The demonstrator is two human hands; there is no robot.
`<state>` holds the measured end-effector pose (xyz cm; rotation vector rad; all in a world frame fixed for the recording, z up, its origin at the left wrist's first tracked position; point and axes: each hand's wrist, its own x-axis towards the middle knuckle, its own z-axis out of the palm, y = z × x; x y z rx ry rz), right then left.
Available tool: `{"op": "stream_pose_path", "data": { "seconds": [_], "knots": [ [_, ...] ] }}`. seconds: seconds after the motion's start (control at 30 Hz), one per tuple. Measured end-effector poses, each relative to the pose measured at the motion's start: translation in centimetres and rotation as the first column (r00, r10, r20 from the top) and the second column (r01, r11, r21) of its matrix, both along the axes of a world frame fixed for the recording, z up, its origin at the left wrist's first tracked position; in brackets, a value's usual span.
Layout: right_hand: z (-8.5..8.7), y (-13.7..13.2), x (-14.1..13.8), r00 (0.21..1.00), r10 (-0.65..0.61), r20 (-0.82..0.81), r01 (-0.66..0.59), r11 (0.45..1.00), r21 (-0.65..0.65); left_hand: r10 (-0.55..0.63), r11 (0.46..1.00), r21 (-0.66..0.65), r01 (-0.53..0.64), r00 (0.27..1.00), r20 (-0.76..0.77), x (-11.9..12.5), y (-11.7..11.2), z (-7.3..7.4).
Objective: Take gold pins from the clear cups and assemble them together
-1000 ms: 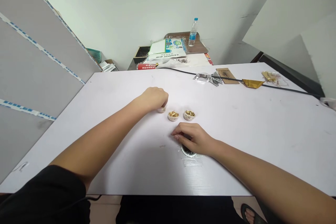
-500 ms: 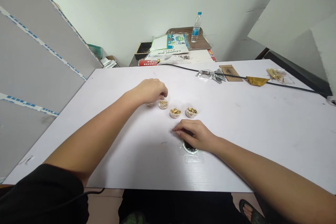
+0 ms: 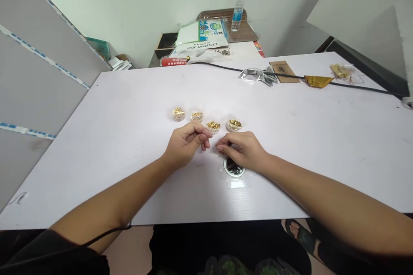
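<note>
While both forearms stretch forward over the white desk [image 3: 129, 107], the left hand [image 3: 185, 144] and right hand [image 3: 243, 150] rest close together, fingers curled and tips nearly meeting just in front of four small clear cups of gold-coloured metal pieces [image 3: 206, 119] (set in a row). Whether either grip pinches anything is too small to tell. Under the right hand, a round black-centred dish [image 3: 234, 168] lies partly hidden.

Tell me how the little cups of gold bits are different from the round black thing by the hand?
The four small cups hold gold pieces; the round black dish looks dark inside. The cups stand uncovered in a row; the right hand partly covers the dish. Both sit on the white table.
</note>
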<state>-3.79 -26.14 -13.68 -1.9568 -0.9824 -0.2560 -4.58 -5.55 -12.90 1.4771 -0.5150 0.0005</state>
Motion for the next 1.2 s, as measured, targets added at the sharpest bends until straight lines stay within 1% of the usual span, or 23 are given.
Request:
{"op": "stream_pose_path", "data": {
  "seconds": [0.13,0.33,0.4,0.6,0.77,0.93,1.0,1.13,1.2],
  "knots": [
    [0.05,0.03,-0.01,1.000,-0.002,0.026,0.003,1.000,-0.030,-0.037,0.999,-0.022,0.034,0.987,-0.156,0.14,-0.29,-0.94],
    [-0.11,0.21,-0.03,0.997,0.005,0.072,-0.001,0.999,-0.052,-0.090,0.996,-0.056,0.075,0.937,-0.337,0.57,-0.11,-1.20],
    [-0.10,0.26,-0.05,0.996,0.008,0.083,-0.003,0.998,-0.061,-0.099,0.995,-0.063,0.082,0.923,-0.371,0.64,-0.05,-1.23],
    [0.10,0.35,-0.06,0.997,0.005,0.079,0.000,0.998,-0.067,-0.129,0.991,-0.018,0.132,0.922,-0.366,0.70,-0.04,-1.01],
    [0.24,0.39,-0.03,0.997,0.002,0.081,0.003,0.998,-0.068,-0.121,0.991,0.004,0.131,0.927,-0.356,0.66,-0.07,-0.83],
    [0.30,0.39,-0.01,0.996,0.003,0.084,0.003,0.997,-0.071,-0.109,0.993,-0.005,0.115,0.931,-0.349,0.62,-0.11,-0.97],
    [0.37,0.42,0.01,0.996,0.009,0.089,-0.005,0.999,-0.043,-0.100,0.995,-0.005,0.104,0.933,-0.346,0.62,-0.14,-1.01],
    [0.56,0.55,0.01,0.992,0.025,0.125,-0.032,0.998,0.058,-0.101,0.995,-0.017,0.102,0.932,-0.349,0.61,-0.19,-0.98],
    [0.60,0.60,-0.01,0.991,0.030,0.129,-0.038,0.997,0.066,-0.100,0.995,-0.021,0.099,0.929,-0.356,0.60,-0.19,-0.92]
  ]
}}
